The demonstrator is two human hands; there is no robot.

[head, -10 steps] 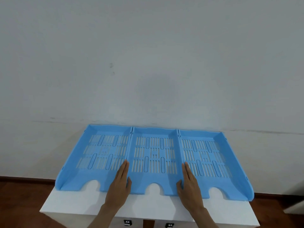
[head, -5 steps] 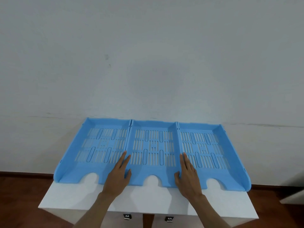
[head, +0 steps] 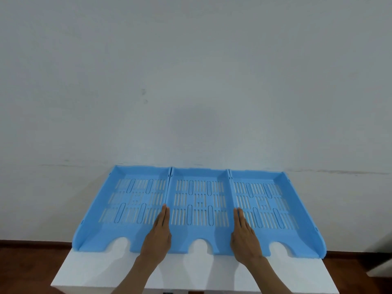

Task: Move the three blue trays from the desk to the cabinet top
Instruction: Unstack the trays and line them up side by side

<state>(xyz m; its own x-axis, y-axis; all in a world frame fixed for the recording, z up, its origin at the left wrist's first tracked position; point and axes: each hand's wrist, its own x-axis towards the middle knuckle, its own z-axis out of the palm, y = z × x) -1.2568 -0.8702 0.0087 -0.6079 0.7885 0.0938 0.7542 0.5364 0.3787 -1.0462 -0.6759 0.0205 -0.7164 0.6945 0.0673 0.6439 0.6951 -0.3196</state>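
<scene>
Three light blue slotted trays lie side by side on a white cabinet top [head: 195,274], touching each other: the left tray [head: 127,200], the middle tray [head: 199,200] and the right tray [head: 267,200]. My left hand [head: 158,236] lies flat along the middle tray's left wall, fingers together on the left tray's side and thumb over the wall. My right hand [head: 244,236] mirrors it on the middle tray's right wall. Both hands clasp that tray's sides near its front edge.
A plain grey wall [head: 191,92] rises directly behind the trays' back edges. Brown wooden floor [head: 31,266] shows on both sides of the cabinet. A pale object's corner [head: 384,255] sits at the far right edge.
My fingers, slightly spread before, have drawn together along the middle tray's walls. The trays stay side by side; the view has shifted a little.
</scene>
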